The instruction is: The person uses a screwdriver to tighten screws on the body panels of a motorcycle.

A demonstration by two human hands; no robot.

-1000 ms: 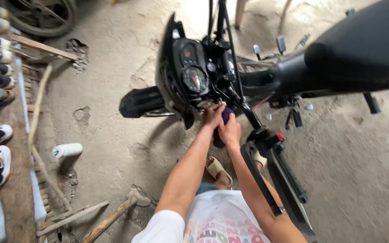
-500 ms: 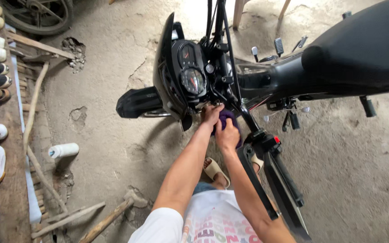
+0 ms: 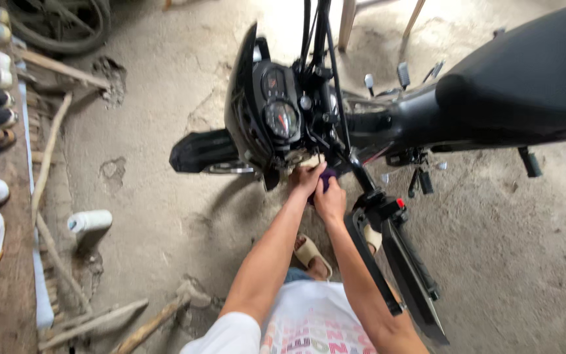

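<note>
Handlebar [image 3: 388,216] crosses right hand [image 3: 330,200]; bottle [image 3: 90,221] aside.

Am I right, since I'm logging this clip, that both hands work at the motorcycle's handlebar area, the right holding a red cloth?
Not quite: the cloth under the right hand is purple, not red, as the head view shows. Both hands, the left hand too, are at the motorcycle handlebar area.

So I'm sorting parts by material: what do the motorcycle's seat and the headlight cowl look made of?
The seat looks like matte black vinyl, with a soft, dull sheen and no seams showing. The headlight cowl looks like glossy black moulded plastic, judging by its bright edge highlights; painted metal can't be ruled out.
</note>
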